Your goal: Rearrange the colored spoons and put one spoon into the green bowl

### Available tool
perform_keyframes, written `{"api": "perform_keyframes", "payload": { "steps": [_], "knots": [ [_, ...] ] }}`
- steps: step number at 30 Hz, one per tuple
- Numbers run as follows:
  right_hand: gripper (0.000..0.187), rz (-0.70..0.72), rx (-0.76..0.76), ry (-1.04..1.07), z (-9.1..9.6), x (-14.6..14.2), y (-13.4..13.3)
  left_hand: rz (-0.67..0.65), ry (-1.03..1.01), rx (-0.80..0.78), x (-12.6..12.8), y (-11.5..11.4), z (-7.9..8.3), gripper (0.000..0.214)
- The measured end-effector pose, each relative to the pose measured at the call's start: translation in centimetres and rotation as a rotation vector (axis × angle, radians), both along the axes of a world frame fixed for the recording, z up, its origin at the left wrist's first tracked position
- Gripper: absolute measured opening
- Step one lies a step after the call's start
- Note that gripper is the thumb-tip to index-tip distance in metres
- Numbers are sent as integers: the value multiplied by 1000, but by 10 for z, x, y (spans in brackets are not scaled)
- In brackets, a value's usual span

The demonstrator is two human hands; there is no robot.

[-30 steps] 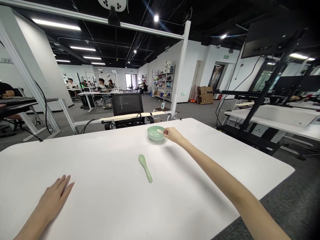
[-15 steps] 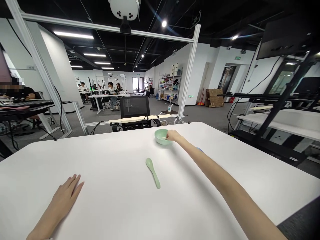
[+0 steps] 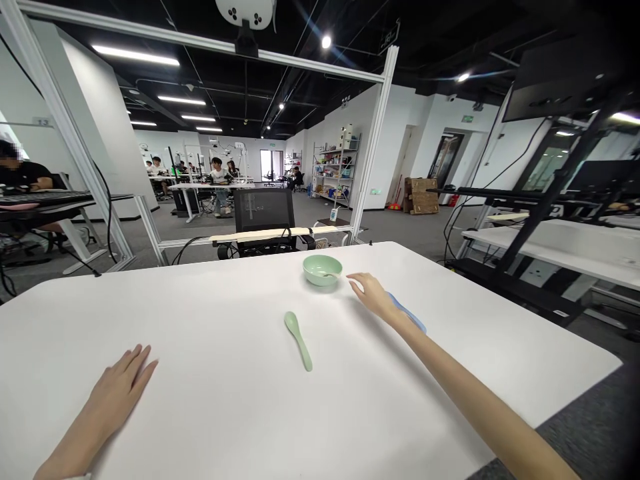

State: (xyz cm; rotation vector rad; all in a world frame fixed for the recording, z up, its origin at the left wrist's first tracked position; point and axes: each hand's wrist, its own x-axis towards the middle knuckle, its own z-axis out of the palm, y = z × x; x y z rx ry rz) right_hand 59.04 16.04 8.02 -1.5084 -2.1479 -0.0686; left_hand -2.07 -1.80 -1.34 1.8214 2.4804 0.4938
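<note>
A pale green bowl (image 3: 323,270) stands near the far edge of the white table (image 3: 225,413), with something small and white inside it. My right hand (image 3: 369,294) hovers just right of the bowl, fingers stretched out and apart, holding nothing. A light blue object (image 3: 407,312) lies on the table partly hidden under my right wrist. A pale green spoon (image 3: 298,339) lies in the middle of the table, handle toward me. My left hand (image 3: 117,391) rests flat on the table at the near left, fingers extended.
A black office chair (image 3: 263,217) stands behind the table's far edge within a white metal frame (image 3: 373,143). More desks and black stands are at the right (image 3: 550,247). People sit at desks far back and at the left.
My right hand has drawn back from the bowl's rim toward me and opened, leaving a small white thing in the bowl. The blue object now shows beside my wrist. The left hand stayed put.
</note>
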Motion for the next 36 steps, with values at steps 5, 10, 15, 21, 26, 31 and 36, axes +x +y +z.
{"api": "perform_keyframes", "payload": {
  "steps": [5, 10, 15, 21, 26, 31, 36],
  "knots": [
    [48, 10, -66, 7, -50, 29, -35, -19, -9, -28, 2, -2, 2, 91],
    [47, 18, -116, 40, -63, 37, -42, -14, 6, 0, -1, 0, 2, 85],
    [48, 4, -130, 61, -66, 37, -40, -8, 24, -29, -4, 1, 3, 85],
    [47, -7, -150, 71, -64, 39, -39, -29, 29, -26, -7, 2, 1, 82],
    [41, -57, -94, 107, -29, 29, -19, -25, 23, -45, -4, 2, 2, 88],
    [36, -24, -69, 91, 33, -8, 19, -17, 11, -47, -2, 0, 4, 89],
    [29, -67, -290, -66, 67, -50, 53, -10, 0, 13, -4, 0, -1, 85]
  ]
}}
